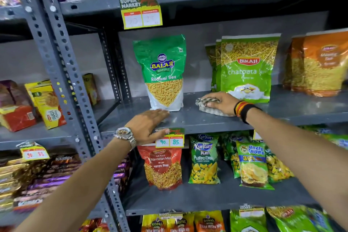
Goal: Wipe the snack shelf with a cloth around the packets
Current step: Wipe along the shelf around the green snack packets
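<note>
Both arms outstretched, left hand (148, 128) flat (palm down), right hand (220, 102) curled, knuckles up.

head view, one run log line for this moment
right hand: pressing cloth on shelf | left hand: flat on shelf edge by Balaji packet | phase: wiping

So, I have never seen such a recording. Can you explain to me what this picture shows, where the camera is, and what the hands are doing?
There is no machine here. One camera sits on a person's head and looks forward and down, so you see that person's own two arms reaching to a grey shop shelf. The right hand presses a crumpled cloth onto the shelf, between a Balaji packet and a Bikaji packet. The left hand, with a watch on its wrist, lies flat on the shelf's front edge and holds nothing. Its thumb touches a price tag. More snack packets stand on the shelves above and below.
</note>
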